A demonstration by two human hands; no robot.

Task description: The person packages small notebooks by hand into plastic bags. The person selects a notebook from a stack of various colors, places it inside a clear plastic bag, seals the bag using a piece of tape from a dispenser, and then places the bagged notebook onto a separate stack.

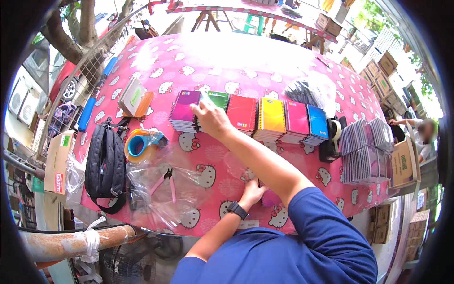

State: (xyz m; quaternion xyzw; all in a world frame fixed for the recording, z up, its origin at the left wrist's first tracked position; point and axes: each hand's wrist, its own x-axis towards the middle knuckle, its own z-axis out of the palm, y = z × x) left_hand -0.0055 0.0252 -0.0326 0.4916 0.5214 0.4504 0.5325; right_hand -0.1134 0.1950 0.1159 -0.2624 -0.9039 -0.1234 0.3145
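My right hand (211,118) reaches across the table to the notebook stacks. Its fingers are stretched over the left edge of the green notebook stack (218,99), and the thumb is beside the purple notebook stack (186,107). Rightward in the same row stand red (241,112), yellow (271,116), pink (296,118) and blue (317,122) spiral notebook stacks. Close to my body, my left hand (254,193), below a dark wristwatch (238,210), is closed at the edge of a magenta notebook (271,199). My right forearm passes above it, and part of that notebook is hidden.
Right of the row stand a black tape dispenser (330,140) and plastic-wrapped notebook bundles (358,154). To the left lie a black bag (105,161), tape rolls (140,145), clear plastic (151,199) and pink-handled pliers (164,182). A person (422,135) is at the far right beside cardboard boxes.
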